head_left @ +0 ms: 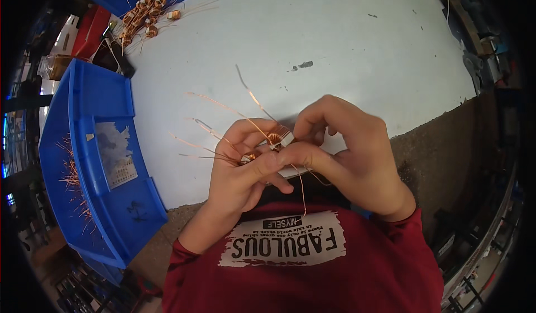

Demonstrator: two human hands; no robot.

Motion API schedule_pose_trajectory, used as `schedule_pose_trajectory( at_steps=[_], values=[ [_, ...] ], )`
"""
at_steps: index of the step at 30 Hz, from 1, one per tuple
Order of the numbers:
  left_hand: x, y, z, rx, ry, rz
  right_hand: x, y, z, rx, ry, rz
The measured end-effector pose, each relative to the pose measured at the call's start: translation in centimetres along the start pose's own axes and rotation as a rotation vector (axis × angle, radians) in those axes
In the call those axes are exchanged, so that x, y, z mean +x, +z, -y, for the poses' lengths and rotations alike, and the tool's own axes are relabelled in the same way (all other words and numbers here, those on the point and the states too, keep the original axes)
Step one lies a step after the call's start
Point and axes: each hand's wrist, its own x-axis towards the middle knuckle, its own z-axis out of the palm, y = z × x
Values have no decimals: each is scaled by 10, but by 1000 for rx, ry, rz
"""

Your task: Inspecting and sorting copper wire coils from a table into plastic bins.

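Between my two hands is a small toroidal coil point(274, 139) wound with copper wire, a whitish piece at its side. My left hand point(240, 170) pinches it between thumb and fingers, and a second copper coil point(247, 158) is tucked in the same hand. Long copper wire leads point(215, 102) fan out to the upper left, and a few hang down toward my shirt. My right hand point(346, 151) is at the right side of the first coil, thumb against it and index finger bent above. Whether a wire is pinched in the right fingertips is hidden.
Many finished-looking copper coils point(151, 11) lie piled at the white table's point(335, 45) far left, by a blue tray. A blue bin point(100, 98) with copper wires stands at the left. Tools and cables point(474, 61) line the right edge.
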Motion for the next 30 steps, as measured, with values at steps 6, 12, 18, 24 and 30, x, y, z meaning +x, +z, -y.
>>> schedule_pose_trajectory(
  at_steps=[6, 12, 18, 24, 30],
  values=[
    [-8, -11, -5, -164, 6, 99, 10, 2, -10, 339, -73, 131],
    [-6, -19, -2, -279, -94, 71, 9, 34, -34, 583, -128, 8],
    [-6, -12, -10, -217, -188, 135, 13, 56, -20, 838, -264, -76],
    [-10, -16, 1, -172, -95, 198, 15, 47, -24, 1149, -189, -113],
    [-11, -9, -5, -105, -107, 85, 9, 42, -34, 712, -316, -109]
  ],
)
